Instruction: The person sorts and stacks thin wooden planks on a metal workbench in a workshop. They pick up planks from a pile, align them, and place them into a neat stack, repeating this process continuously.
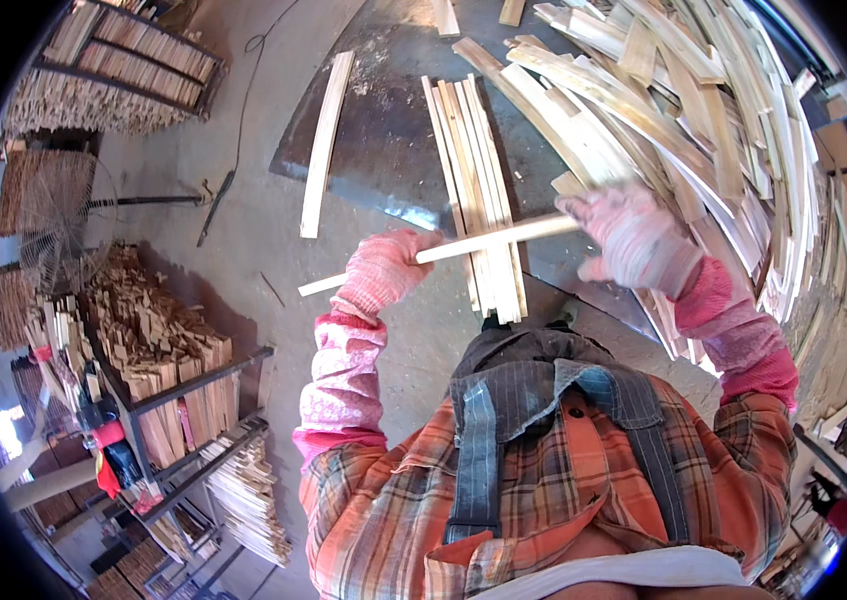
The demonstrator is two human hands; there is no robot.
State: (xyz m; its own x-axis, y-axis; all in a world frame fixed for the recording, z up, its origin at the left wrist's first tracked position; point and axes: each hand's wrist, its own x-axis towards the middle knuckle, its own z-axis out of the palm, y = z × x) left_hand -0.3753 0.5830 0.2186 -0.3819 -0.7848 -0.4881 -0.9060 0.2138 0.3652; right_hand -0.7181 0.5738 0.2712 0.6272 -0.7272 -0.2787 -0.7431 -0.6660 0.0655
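Observation:
A thin pale wooden slat (pixel 503 237) lies slantwise before my body, its left end lower than its right. My left hand (pixel 393 268), in a pinkish knit glove, is closed round it left of the middle. At the slat's right end is my right hand (pixel 638 238), gloved likewise, fingers and thumb apart; its fingertips are a little blurred and reach to the wood. Beneath the held slat, several slats (pixel 468 150) lie side by side, pointing away from me on a dark metal surface (pixel 383 120).
A single slat (pixel 328 145) lies apart on the left. Far right, a big loose heap of slats (pixel 673 110) spreads over the surface. Leftward stand a metal rack of wood pieces (pixel 158 350), a round wire-cage fan (pixel 61 215) and another loaded rack (pixel 123 65). A cable (pixel 243 110) runs along the floor.

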